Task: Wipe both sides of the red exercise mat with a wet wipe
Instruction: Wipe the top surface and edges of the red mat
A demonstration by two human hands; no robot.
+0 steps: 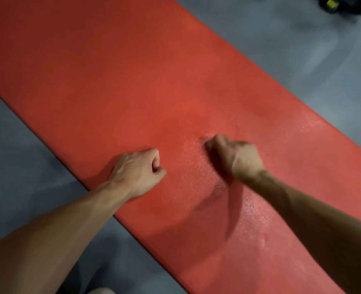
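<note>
while the red mat [133, 81] lies flat on the grey floor [16, 145], long axis running away, the right hand [234, 155] presses mid-mat, curled, wipe unseen, and the left hand [139, 168] rests fisted near its edge.

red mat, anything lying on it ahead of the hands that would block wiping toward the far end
Nothing visible does. The red mat lies flat and bare beyond the left hand and right hand, both curled on its surface. The only other object, a dark item, sits off the mat on the grey floor.
</note>
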